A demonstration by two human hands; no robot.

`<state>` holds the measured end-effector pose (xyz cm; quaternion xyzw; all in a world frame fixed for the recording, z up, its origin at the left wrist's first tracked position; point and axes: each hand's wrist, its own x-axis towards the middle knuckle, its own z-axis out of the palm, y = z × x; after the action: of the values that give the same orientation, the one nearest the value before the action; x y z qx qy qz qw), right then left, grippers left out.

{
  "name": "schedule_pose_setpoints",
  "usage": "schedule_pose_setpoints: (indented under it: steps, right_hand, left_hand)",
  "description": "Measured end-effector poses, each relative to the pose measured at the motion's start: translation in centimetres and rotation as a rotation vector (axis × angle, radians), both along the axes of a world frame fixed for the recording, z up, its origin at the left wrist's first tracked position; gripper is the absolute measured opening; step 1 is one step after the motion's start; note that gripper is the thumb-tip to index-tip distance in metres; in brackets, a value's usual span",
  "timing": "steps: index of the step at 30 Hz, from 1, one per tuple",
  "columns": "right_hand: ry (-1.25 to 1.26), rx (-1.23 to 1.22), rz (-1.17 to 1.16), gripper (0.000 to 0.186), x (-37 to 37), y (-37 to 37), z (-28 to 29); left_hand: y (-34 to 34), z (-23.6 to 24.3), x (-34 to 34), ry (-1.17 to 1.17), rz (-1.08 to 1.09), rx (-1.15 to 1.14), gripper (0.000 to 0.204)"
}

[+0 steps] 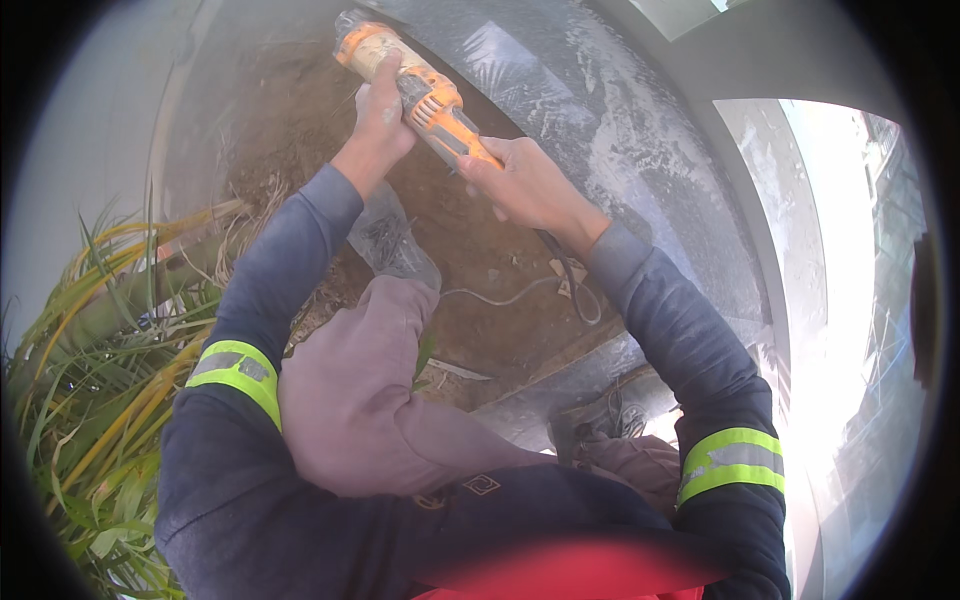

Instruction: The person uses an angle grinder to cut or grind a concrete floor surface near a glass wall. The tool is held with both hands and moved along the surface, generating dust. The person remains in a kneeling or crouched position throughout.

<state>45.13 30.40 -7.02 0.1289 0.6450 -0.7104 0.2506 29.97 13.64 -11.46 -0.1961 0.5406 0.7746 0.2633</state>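
Note:
With both arms stretched forward, I hold a dusty orange and grey angle grinder (437,108) at the upper middle of the view. My left hand (385,112) is wrapped round its front body, thumb on top. Round the orange rear handle, my right hand (530,180) is closed, with some fingers hidden underneath. The grinder slants from lower right to upper left. Its grey head (350,22) lies near a pale wall, and its working end is too unclear to make out. A dark cord (565,262) hangs below my right hand.
Brown soil (480,240) lies below, with a thin pale cable (500,302) across it. A dusty grey slab (640,130) curves along the right. Green and yellow palm leaves (100,350) crowd the left. My dusty shoe (395,240) stands on the soil.

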Motion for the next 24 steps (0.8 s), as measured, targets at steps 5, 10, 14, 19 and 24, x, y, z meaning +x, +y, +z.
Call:
schedule_pose_setpoints:
  steps: [5, 10, 14, 19, 24]
  right_hand:
    - [-0.016, -0.017, 0.003, 0.036, -1.6, -0.3, -1.1]
    - [-0.025, 0.022, 0.032, 0.038, -2.2, -0.2, -1.4]
    - [-0.025, -0.002, -0.001, 0.035, -0.4, -0.1, 0.1]
    - [-0.022, 0.028, 0.021, 0.036, 1.4, 0.2, 0.8]
    - [-0.002, 0.003, 0.005, 0.038, 0.4, 0.3, -0.9]
  left_hand:
    - [-0.4, -1.1, -1.9, 0.008, -0.007, -0.01, 0.042]
    - [0.3, -0.6, -2.0, 0.002, 0.002, -0.024, 0.043]
    - [0.3, 0.7, 0.1, 0.001, -0.022, 0.006, 0.042]
    - [0.0, 0.2, 1.4, 0.005, -0.028, -0.018, 0.044]
    - [0.4, -0.1, 0.4, -0.007, -0.017, -0.001, 0.041]
